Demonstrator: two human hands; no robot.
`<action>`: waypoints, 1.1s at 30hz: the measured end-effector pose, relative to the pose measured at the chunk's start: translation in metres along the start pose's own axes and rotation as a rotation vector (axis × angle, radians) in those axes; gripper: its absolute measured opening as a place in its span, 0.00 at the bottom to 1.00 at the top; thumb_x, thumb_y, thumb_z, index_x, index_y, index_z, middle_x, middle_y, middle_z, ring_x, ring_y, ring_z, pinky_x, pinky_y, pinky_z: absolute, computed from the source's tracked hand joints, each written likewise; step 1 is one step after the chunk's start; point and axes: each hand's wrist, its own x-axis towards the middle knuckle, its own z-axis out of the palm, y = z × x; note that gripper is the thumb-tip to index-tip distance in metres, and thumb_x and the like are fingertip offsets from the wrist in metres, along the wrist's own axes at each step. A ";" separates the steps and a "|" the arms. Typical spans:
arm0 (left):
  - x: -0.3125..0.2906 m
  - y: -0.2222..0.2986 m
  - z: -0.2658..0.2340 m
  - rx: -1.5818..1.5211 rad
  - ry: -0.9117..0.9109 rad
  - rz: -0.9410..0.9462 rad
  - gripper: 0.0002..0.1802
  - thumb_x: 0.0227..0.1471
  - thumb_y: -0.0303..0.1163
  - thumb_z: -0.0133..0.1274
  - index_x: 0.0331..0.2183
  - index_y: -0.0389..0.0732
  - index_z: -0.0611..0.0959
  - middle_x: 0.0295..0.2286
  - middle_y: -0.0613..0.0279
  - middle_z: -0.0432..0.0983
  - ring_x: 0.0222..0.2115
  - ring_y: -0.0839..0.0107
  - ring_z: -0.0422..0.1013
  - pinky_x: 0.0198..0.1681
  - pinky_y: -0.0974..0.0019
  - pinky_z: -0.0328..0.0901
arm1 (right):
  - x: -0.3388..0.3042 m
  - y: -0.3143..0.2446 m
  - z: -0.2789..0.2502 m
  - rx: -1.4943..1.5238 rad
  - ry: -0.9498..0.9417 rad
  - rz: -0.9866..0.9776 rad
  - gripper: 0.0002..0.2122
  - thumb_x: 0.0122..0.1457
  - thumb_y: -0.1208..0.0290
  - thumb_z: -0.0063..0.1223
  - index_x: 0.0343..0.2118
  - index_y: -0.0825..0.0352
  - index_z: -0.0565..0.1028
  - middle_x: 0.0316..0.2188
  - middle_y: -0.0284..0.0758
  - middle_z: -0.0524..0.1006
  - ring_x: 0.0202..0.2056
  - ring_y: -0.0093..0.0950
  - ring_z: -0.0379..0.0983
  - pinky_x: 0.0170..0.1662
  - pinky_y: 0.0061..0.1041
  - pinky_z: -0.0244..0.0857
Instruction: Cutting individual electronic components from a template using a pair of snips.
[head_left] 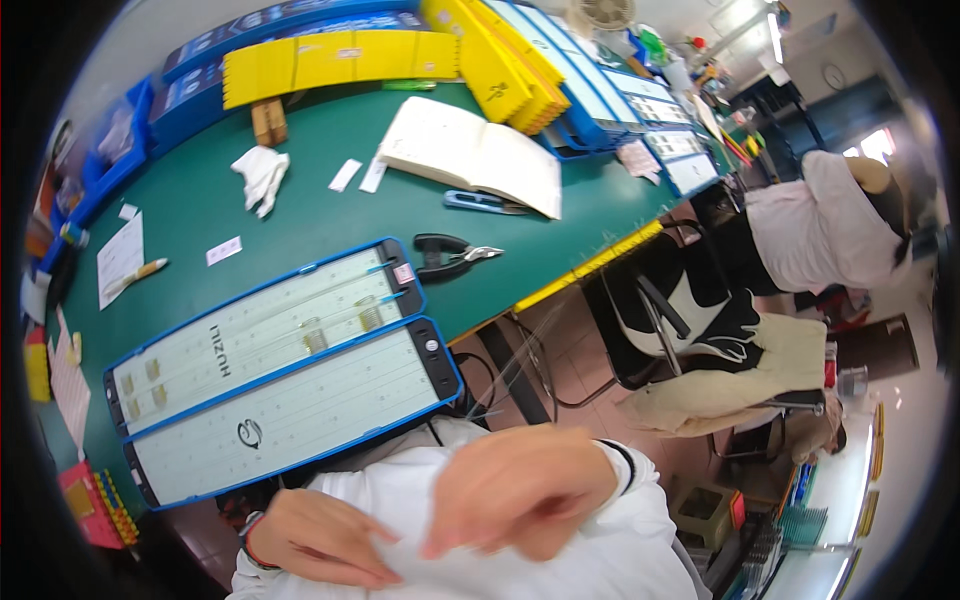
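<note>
My left hand (325, 540) and my right hand (520, 490) are close together over my white-clad lap, at the near edge of the table. Both have curled fingers, and motion smears the right one. Whatever they may pinch is too small or hidden to make out. Just beyond them lies an opened blue-edged fishing rig box (285, 420) with pale, ruled panels. Small line coils (313, 335) sit on its far panel. Black-handled pliers (450, 257) rest by the box's right end.
On the green table (310, 215) lie an open notebook (470, 150), blue thread snips (485, 203), a crumpled tissue (262, 178) and a pen (137, 275). Yellow folded boards (340, 68) line the back. A chair (660, 320) stands at the right; another person (820, 230) is beyond.
</note>
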 end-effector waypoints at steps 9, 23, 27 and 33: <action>-0.052 0.024 -0.036 -0.211 -0.096 0.377 0.07 0.53 0.22 0.50 0.32 0.26 0.75 0.25 0.49 0.71 0.23 0.63 0.70 0.23 0.69 0.68 | 0.010 0.001 -0.010 0.097 -0.208 -0.127 0.09 0.53 0.86 0.54 0.34 0.71 0.65 0.34 0.46 0.75 0.27 0.44 0.79 0.31 0.37 0.74; -0.103 0.037 -0.012 0.140 1.264 0.677 0.14 0.62 0.30 0.37 0.23 0.42 0.61 0.17 0.68 0.50 0.15 0.79 0.50 0.14 0.76 0.49 | -0.001 0.040 0.024 0.248 0.102 -0.165 0.08 0.49 0.91 0.49 0.29 0.71 0.72 0.27 0.40 0.76 0.28 0.35 0.77 0.28 0.27 0.72; -0.102 0.037 -0.010 0.176 1.316 0.797 0.13 0.60 0.27 0.39 0.23 0.41 0.63 0.17 0.68 0.50 0.16 0.79 0.49 0.16 0.75 0.49 | 0.004 0.053 0.049 0.308 0.149 -0.027 0.06 0.51 0.88 0.50 0.29 0.70 0.69 0.25 0.34 0.72 0.26 0.27 0.72 0.29 0.21 0.64; -0.104 0.043 -0.013 0.124 1.204 0.904 0.14 0.59 0.26 0.40 0.21 0.42 0.63 0.17 0.68 0.51 0.15 0.79 0.48 0.16 0.76 0.50 | 0.011 0.055 0.052 0.353 0.083 -0.011 0.07 0.51 0.87 0.51 0.29 0.69 0.68 0.25 0.34 0.71 0.26 0.25 0.72 0.29 0.21 0.65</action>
